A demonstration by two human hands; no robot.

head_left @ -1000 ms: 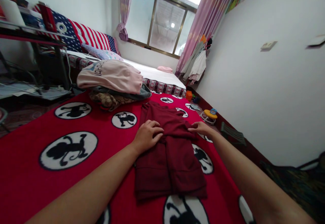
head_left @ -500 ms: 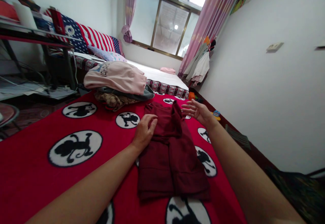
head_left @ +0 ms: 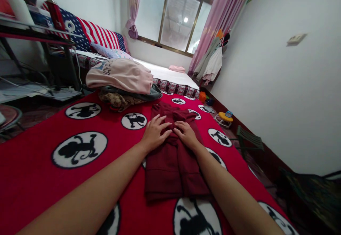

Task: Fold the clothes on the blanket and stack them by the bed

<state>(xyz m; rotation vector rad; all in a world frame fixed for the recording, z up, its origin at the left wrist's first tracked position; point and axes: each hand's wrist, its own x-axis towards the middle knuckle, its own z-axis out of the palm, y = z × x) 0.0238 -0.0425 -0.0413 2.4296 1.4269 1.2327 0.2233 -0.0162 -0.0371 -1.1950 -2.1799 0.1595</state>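
A dark red garment (head_left: 165, 178), partly folded, lies on the red blanket (head_left: 34, 153) with monkey prints. Its kind is hard to tell; two long sections run toward me and its far part is bunched. My left hand (head_left: 156, 132) rests on the garment's left side, fingers spread and stretched out. Close beside it, my right hand (head_left: 186, 133) lies on the middle of the cloth with its fingers extended. The fingertips of both hands nearly meet. Neither hand grips the fabric.
Beyond the garment, to the left, sits a pile of clothes (head_left: 122, 76) with a pink top uppermost. A cluttered desk (head_left: 34, 37) stands at far left. On the right are a green folding stool (head_left: 250, 139) and a yellow stool (head_left: 225, 117). A white bed (head_left: 160, 72) lies below the window.
My right hand has come in from the right, above the cloth, down onto the garment. The raised flap there now lies flatter. My left hand stays on the left side, fingers more spread.
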